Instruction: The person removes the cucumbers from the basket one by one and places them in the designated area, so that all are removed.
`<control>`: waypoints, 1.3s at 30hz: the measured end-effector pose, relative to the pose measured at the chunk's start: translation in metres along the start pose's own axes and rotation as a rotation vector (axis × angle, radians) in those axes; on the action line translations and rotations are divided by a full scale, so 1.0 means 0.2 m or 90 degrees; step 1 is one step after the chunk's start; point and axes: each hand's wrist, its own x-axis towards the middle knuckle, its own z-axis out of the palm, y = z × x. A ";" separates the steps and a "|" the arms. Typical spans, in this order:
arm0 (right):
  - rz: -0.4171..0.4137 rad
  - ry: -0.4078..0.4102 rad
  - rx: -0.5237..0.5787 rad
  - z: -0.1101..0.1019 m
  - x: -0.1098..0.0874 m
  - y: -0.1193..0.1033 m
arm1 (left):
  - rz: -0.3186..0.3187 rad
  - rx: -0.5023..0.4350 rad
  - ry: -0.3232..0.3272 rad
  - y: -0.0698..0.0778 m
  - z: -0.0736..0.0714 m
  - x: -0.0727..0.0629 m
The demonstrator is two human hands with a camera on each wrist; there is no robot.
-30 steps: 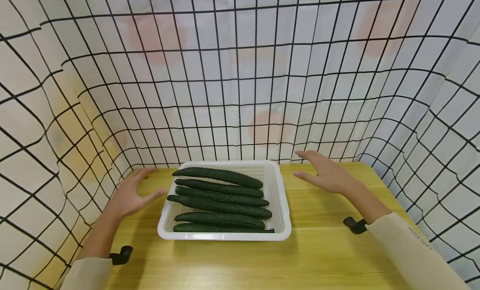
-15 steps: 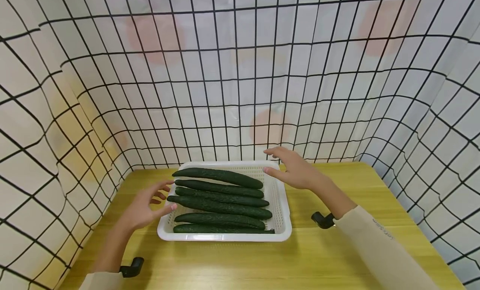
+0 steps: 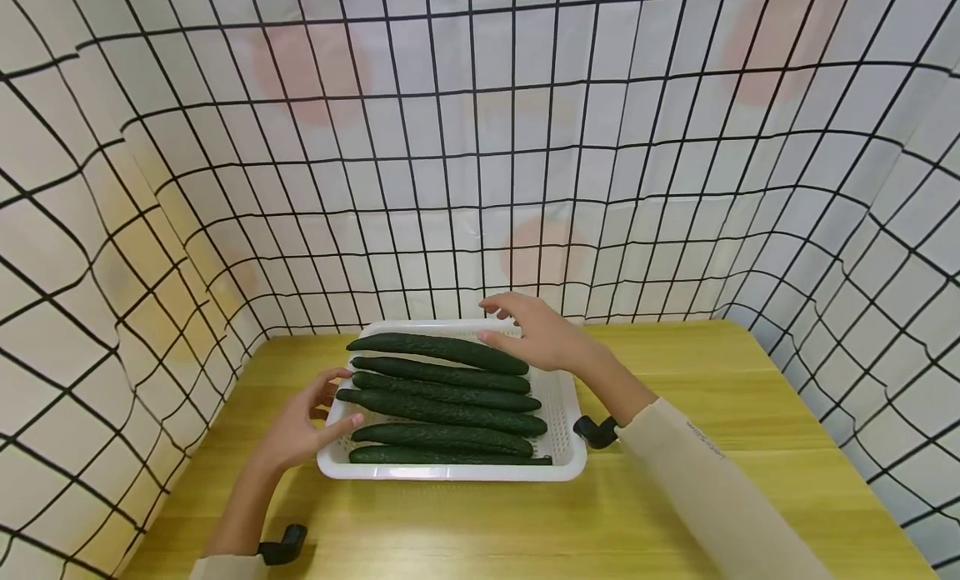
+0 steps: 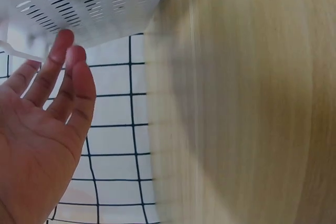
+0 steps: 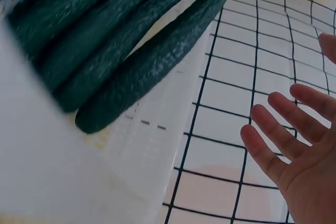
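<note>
Hands, vs half a second ago: right hand [image 3: 542,337] is now brought further left, over the far right part of the white basket [image 3: 450,472]; left hand [image 3: 300,428] is edged slightly inward at the left side. No shift is seen in the basket or the cucumbers [image 3: 442,409].
Far-cucumber risk: the far cucumber [image 3: 438,348] could be knocked or rolled into its neighbour if the right hand is lowered without clearance.
Basket risk: it could be slid or tipped on the table [image 3: 450,522] if pushed or lifted from one side only.
Tight-row risk: a neighbour could be dragged along, as little finger room is left between some.
Cucumbers: six are laid roughly side by side in the basket, between both hands; the far one is nearest the right hand, with a gap seen in the right wrist view.
Right-hand state: fingers spread, lightly bent; nothing is held.
Left-hand state: fingers relaxed, thumb held apart; no grip is seen. Contact with the basket cannot be told.
</note>
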 end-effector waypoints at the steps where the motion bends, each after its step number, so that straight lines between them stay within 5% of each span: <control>1: -0.004 -0.005 0.004 0.00 0.01 -0.01 | 0.001 -0.013 -0.001 0.00 0.00 0.00; 17: 0.006 -0.067 0.012 0.21 0.17 -0.01 | -0.070 -0.159 0.001 -0.02 0.04 -0.02; 25: 0.032 -0.073 0.004 0.28 0.20 0.07 | -0.049 -0.274 -0.007 -0.02 0.08 0.00; 39: 0.068 -0.097 -0.085 0.38 0.23 0.08 | -0.064 -0.283 0.005 -0.02 0.07 -0.02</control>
